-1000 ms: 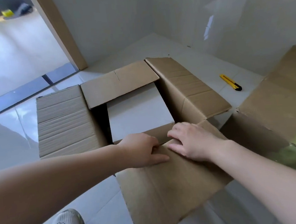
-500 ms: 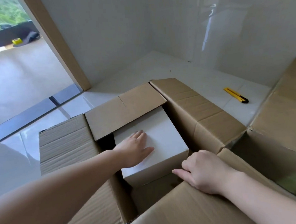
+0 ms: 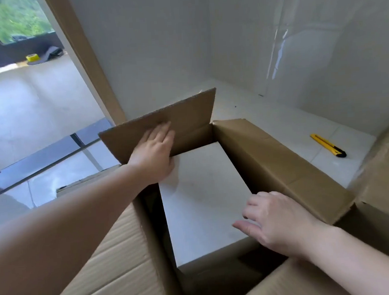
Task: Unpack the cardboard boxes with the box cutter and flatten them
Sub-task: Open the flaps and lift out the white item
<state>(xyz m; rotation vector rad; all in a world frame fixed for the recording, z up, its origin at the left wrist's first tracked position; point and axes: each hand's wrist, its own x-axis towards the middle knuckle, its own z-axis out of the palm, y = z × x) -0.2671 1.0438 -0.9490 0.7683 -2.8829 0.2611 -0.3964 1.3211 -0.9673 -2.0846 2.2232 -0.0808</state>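
Open cardboard box [image 3: 270, 162] on the floor, holding a white inner box [image 3: 203, 192]. Left hand [image 3: 153, 154], fingers straight, presses the far flap [image 3: 186, 115] upright. Right hand [image 3: 277, 220], fingers loosely spread, touches the white box's near right corner. Box cutter [image 3: 328, 145] lies far right on the tiles, apart from both hands.

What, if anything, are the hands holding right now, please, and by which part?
Nothing is gripped. The left hand presses flat on the far flap; the right hand hovers, fingers loosely curled, over the white box.

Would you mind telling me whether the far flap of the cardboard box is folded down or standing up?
Standing up: the far flap rises above the box rim, with the left hand flat against it.
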